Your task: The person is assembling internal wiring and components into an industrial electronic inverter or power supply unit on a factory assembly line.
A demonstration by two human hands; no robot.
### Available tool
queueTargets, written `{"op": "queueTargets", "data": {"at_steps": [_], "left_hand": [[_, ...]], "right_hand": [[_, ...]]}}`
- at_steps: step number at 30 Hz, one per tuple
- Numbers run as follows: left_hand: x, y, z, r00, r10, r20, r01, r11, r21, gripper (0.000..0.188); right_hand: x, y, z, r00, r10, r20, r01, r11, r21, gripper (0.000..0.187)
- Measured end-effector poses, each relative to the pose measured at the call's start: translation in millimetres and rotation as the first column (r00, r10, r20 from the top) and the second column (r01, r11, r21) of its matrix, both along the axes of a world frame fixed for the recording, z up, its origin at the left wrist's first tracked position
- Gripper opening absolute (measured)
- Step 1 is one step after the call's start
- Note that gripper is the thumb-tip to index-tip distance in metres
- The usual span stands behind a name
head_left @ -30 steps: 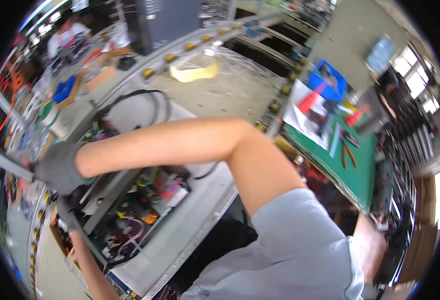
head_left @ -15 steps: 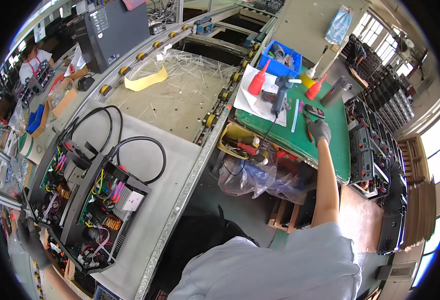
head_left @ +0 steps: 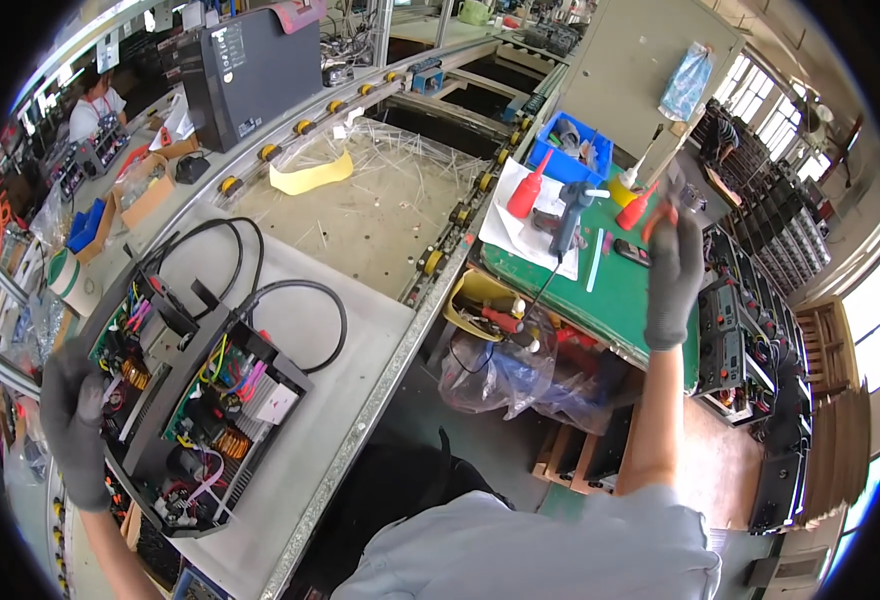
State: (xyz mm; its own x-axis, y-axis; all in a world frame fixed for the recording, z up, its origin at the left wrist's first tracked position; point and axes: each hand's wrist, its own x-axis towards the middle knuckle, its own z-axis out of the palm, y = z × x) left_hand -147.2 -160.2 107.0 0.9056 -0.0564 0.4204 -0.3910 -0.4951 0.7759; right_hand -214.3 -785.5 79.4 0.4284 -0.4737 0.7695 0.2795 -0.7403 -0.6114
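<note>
My right hand (head_left: 675, 285), in a grey glove, is closed on red-handled pliers (head_left: 659, 218) above the right side of the green tabletop (head_left: 615, 315). The pliers' jaws are blurred. At the left, my gloved left hand (head_left: 75, 425) is beside the near-left edge of an open-topped electronic unit (head_left: 200, 440). Its fingers are loosely spread, with nothing visible in them; whether they touch the unit I cannot tell. Inside the unit show copper coils, coloured wires and heat-sink fins. Black cables (head_left: 340, 320) loop from its far end over the grey board.
A glue gun (head_left: 570, 220), red bottles (head_left: 530, 190) and a blue bin (head_left: 585, 135) are on the green table. Roller conveyor rails (head_left: 430, 260) run beyond the unit. Several similar units (head_left: 725, 300) stand at the right. A person (head_left: 98, 112) sits at the far left.
My right hand has lifted the pliers off the green table, up and rightward. My left hand has risen along the unit's left side. The view has shifted slightly.
</note>
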Motion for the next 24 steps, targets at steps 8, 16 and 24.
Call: {"op": "queueTargets", "data": {"at_steps": [8, 16, 24], "left_hand": [[1, -88, 33, 0.911, 0.148, 0.384, -0.097, 0.984, -0.150, 0.073], [-36, 34, 5, 0.943, 0.310, 0.118, -0.239, 0.882, -0.407, 0.038], [-21, 104, -49, 0.946, 0.288, 0.147, -0.312, 0.695, 0.648, 0.040]], "right_hand": [[92, 364, 69, 0.617, 0.675, -0.404, -0.734, 0.309, -0.605, 0.026], [140, 511, 58, 0.123, 0.918, -0.378, -0.871, -0.083, -0.485, 0.055], [224, 539, 65, 0.800, 0.489, -0.348, -0.293, -0.188, -0.937, 0.048]]}}
